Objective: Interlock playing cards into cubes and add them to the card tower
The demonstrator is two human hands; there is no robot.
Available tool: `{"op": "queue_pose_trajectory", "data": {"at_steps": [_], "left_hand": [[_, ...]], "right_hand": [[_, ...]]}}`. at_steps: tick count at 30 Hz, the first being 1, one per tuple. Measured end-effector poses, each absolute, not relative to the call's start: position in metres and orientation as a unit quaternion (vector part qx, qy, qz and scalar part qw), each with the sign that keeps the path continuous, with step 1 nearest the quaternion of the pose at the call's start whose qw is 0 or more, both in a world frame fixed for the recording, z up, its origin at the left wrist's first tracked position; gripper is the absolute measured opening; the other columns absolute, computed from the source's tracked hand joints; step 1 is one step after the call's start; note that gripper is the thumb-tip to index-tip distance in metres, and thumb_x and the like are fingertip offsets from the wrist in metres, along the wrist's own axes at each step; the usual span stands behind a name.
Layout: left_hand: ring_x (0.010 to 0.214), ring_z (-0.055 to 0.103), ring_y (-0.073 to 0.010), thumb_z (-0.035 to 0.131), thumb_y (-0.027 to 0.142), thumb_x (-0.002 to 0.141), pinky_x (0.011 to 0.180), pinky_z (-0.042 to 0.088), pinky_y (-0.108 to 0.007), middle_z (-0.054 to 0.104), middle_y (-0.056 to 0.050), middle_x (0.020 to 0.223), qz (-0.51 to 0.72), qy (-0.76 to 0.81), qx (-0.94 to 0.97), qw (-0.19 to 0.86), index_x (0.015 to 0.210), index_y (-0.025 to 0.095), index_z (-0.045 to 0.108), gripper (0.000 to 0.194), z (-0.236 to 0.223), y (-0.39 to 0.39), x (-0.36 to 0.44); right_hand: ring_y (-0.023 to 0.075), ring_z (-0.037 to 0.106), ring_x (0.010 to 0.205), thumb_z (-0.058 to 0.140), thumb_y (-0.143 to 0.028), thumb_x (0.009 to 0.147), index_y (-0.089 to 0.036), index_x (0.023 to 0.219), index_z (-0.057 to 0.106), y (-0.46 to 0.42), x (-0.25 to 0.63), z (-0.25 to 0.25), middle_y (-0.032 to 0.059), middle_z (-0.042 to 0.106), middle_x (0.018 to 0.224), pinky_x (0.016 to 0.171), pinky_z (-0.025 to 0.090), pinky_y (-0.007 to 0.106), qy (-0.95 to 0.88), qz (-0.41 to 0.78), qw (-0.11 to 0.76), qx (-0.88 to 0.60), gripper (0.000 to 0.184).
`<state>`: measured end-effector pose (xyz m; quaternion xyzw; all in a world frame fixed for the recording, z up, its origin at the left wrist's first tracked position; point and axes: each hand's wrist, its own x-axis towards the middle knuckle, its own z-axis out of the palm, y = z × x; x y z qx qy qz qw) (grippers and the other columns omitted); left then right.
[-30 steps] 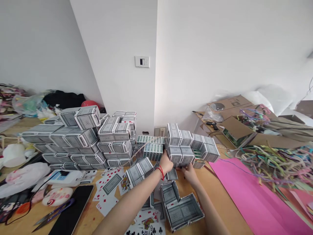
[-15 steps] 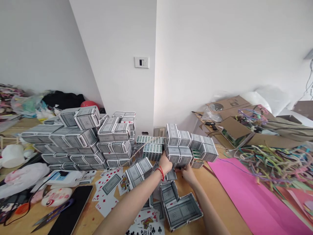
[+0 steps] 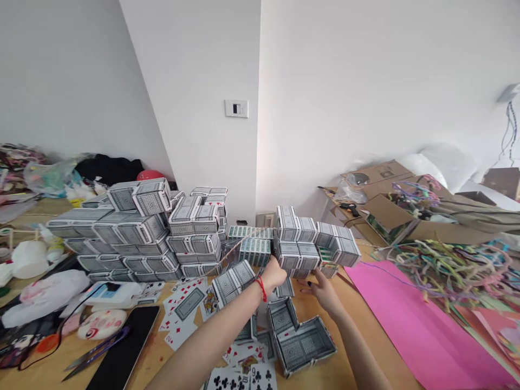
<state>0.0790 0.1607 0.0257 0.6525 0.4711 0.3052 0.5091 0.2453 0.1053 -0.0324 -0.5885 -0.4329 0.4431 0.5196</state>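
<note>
My left hand [image 3: 275,272], with a red string bracelet [image 3: 260,288] at its wrist, rests against the front left corner of a stack of playing-card blocks [image 3: 298,254]. Its fingers are curled away and largely hidden, so their grip does not show. Just in front of the same stack, my right hand [image 3: 324,291] has its fingers spread and holds nothing. Green-patterned card blocks [image 3: 255,251] sit left of the stack. Nearer to me lies an open L-shaped tray made of cards [image 3: 303,346]. A tilted card block [image 3: 233,281] lies beside my left forearm.
Tall stacked card blocks [image 3: 134,233] fill the back left. Loose playing cards [image 3: 189,303], scissors [image 3: 97,352] and a black phone [image 3: 125,346] lie in front. Pink paper [image 3: 406,319], tangled pipe cleaners [image 3: 442,265] and a cardboard box [image 3: 394,216] are at right.
My right hand has drawn slightly back from the stack's base and its fingers have spread. My left hand stays at the stack's left corner. The view has shifted slightly.
</note>
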Motion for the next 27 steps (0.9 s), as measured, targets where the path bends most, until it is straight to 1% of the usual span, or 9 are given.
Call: {"op": "queue_pose_trajectory", "data": {"at_steps": [4,7,9,11,13,16,19,24,27], "left_hand": [[0.104,0.053,-0.0245,0.053,0.006,0.058,0.087,0.041,-0.032,0.055,-0.014,0.117,0.282,0.463,0.644,0.540,0.120,0.014,0.043,0.064,0.053,0.143,0.062],[0.113,0.046,-0.0270,0.055,0.007,0.054,0.093,0.037,-0.034,0.042,-0.015,0.129,0.295,0.481,0.658,0.499,0.115,0.015,0.049,0.062,0.071,0.131,0.050],[0.118,0.041,-0.0268,0.054,0.007,0.054,0.097,0.034,-0.035,0.037,-0.014,0.132,0.305,0.476,0.668,0.484,0.112,0.016,0.052,0.059,0.076,0.126,0.045],[0.116,0.042,-0.0244,0.051,0.005,0.055,0.098,0.034,-0.035,0.043,-0.012,0.125,0.317,0.457,0.681,0.476,0.105,0.018,0.056,0.052,0.078,0.125,0.040],[0.112,0.046,-0.0222,0.050,0.004,0.056,0.096,0.036,-0.035,0.048,-0.010,0.116,0.324,0.443,0.691,0.470,0.098,0.019,0.059,0.046,0.078,0.125,0.036],[0.110,0.048,-0.0216,0.050,0.003,0.056,0.094,0.038,-0.035,0.047,-0.010,0.116,0.325,0.447,0.692,0.464,0.092,0.019,0.061,0.041,0.079,0.125,0.031],[0.107,0.050,-0.0204,0.049,0.002,0.057,0.095,0.038,-0.035,0.049,-0.010,0.114,0.326,0.448,0.685,0.473,0.090,0.018,0.062,0.039,0.082,0.124,0.027],[0.108,0.050,-0.0193,0.047,0.003,0.061,0.097,0.037,-0.034,0.054,-0.009,0.111,0.359,0.424,0.679,0.480,0.085,0.017,0.062,0.032,0.097,0.127,0.019],[0.112,0.047,-0.0193,0.045,0.005,0.067,0.096,0.037,-0.035,0.053,-0.007,0.116,0.414,0.404,0.678,0.454,0.096,0.019,0.059,0.035,0.112,0.139,0.014]], "right_hand": [[0.0206,0.067,0.067,0.051,-0.024,0.064,-0.016,0.103,0.057,0.084,0.260,-0.011,0.0118,0.060,0.110,0.053,0.054,0.030,-0.435,0.430,0.480,-0.629,0.040],[0.0183,0.064,0.054,0.052,-0.035,0.071,-0.015,0.095,0.061,0.087,0.267,0.029,0.0090,0.067,0.084,0.047,0.051,0.029,-0.506,0.332,0.448,-0.658,0.033],[0.0204,0.064,0.067,0.052,-0.035,0.073,-0.019,0.094,0.062,0.102,0.268,0.061,0.0078,0.067,0.083,0.059,0.052,0.031,-0.556,0.186,0.451,-0.672,0.029],[0.0234,0.060,0.091,0.053,-0.028,0.073,-0.022,0.102,0.058,0.127,0.269,0.091,0.0076,0.063,0.103,0.080,0.048,0.038,-0.615,0.052,0.438,-0.654,0.030],[0.0270,0.044,0.115,0.062,-0.022,0.065,-0.020,0.113,0.051,0.156,0.268,0.112,0.0100,0.053,0.120,0.096,0.036,0.042,-0.690,-0.015,0.385,-0.613,0.049],[0.0296,0.033,0.123,0.070,-0.017,0.054,-0.012,0.121,0.043,0.194,0.268,0.124,0.0152,0.046,0.126,0.099,0.030,0.041,-0.741,0.003,0.254,-0.621,0.072],[0.0285,0.048,0.109,0.070,-0.013,0.049,-0.011,0.117,0.047,0.215,0.267,0.125,0.0152,0.054,0.116,0.090,0.038,0.036,-0.756,0.043,0.186,-0.626,0.072],[0.0241,0.058,0.090,0.070,-0.016,0.050,-0.015,0.105,0.057,0.222,0.274,0.145,0.0083,0.064,0.097,0.078,0.043,0.031,-0.759,0.058,0.186,-0.622,0.057],[0.0215,0.058,0.086,0.069,-0.025,0.055,-0.015,0.101,0.059,0.217,0.278,0.172,0.0052,0.065,0.093,0.077,0.043,0.030,-0.715,0.107,0.307,-0.619,0.048]]}}
